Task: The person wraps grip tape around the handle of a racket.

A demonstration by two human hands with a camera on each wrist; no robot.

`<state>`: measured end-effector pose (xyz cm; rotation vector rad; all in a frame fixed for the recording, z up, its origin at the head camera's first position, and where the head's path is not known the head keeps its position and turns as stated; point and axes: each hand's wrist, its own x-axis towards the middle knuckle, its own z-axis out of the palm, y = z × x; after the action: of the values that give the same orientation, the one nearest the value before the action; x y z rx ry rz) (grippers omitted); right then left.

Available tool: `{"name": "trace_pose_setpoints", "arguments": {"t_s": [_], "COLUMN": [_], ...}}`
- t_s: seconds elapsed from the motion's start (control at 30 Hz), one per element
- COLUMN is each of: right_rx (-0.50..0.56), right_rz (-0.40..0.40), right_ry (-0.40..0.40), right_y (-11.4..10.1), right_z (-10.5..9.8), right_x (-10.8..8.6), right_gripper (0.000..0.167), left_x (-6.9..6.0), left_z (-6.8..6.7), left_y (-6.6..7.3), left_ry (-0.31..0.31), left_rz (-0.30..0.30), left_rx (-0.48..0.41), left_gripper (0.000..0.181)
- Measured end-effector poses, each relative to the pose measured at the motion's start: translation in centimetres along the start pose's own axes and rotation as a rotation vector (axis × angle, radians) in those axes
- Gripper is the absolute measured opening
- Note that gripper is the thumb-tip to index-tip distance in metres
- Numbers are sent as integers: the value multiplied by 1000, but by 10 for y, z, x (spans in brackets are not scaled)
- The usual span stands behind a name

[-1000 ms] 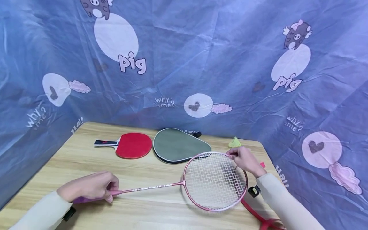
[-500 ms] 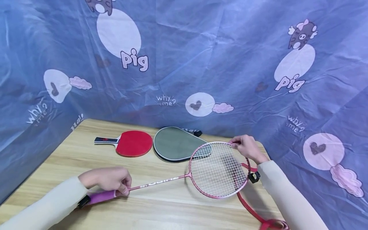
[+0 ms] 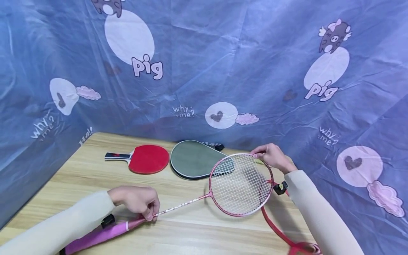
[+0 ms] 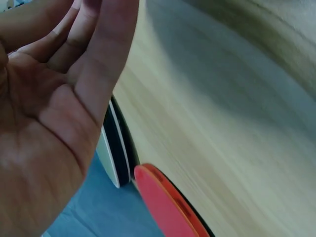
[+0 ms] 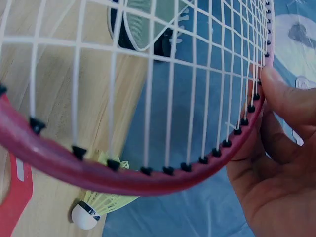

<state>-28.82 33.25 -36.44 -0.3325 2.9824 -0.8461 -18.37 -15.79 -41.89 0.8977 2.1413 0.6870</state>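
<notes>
A pink and white badminton racket (image 3: 183,205) is held slantwise over the table, its head to the right. My left hand (image 3: 137,202) pinches the shaft just above the purple grip (image 3: 98,235). At the far right of the head, my right hand (image 3: 273,158) pinches the rim between thumb and fingers; the right wrist view shows the thumb (image 5: 289,101) on the frame. Through the strings and below the rim in that view, a yellow shuttlecock (image 5: 106,201) with a white tip lies on the table.
Behind the racket lie a red table tennis bat (image 3: 149,159) and a grey-green bat cover (image 3: 197,159), partly behind the racket head. A red strap (image 3: 275,228) curls along the right side of the wooden table (image 3: 178,241). Blue printed cloth (image 3: 191,71) surrounds the back and sides.
My left hand has moved right along the racket from the handle to the shaft, uncovering the purple grip. The racket head and my right hand have moved up and back slightly.
</notes>
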Motion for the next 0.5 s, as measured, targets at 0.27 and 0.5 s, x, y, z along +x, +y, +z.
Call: {"name": "trace_pose_setpoints", "arguments": {"t_s": [0.27,0.5], "right_rx": [13,-16], "right_rz": [19,41], "right_ry": [33,100], "right_y": [-2,5], "right_z": [-2,-12], "right_x": [2,-5], "right_gripper": [14,21], "left_x": [-2,-7], "left_z": [8,9], "left_y": [3,2], "left_ry": [-19,-3], "left_rz": [0,41], "left_rx": [-107,-152], "left_gripper": [11,7]}}
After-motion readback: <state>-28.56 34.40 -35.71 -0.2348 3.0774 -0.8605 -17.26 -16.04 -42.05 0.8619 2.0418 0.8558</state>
